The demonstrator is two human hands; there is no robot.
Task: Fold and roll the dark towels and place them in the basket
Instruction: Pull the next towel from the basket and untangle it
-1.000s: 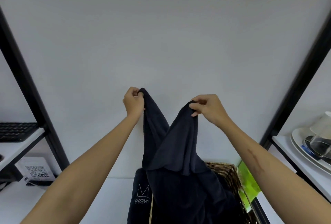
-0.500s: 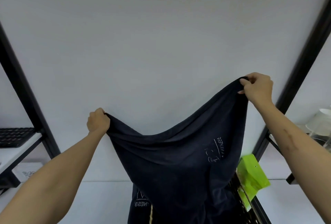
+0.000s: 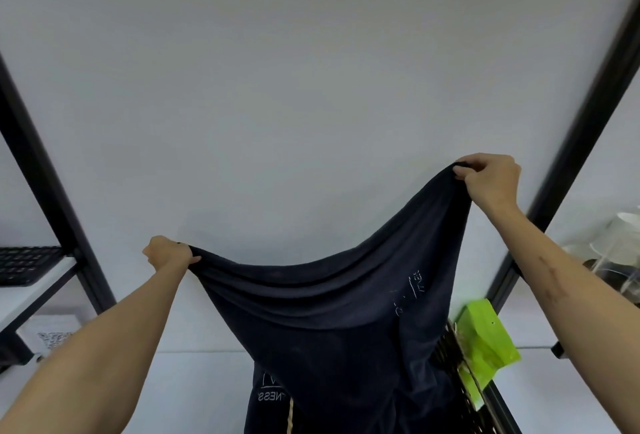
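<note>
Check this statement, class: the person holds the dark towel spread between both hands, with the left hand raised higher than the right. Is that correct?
Not quite. The head view shows the dark towel spread between both hands, each gripping a corner, but the right hand is the raised one; the left hand sits lower.

The towel point(image 3: 332, 302) hangs between the left hand point(image 3: 169, 255) and the higher right hand point(image 3: 490, 179), in front of the basket point(image 3: 453, 357).
</note>
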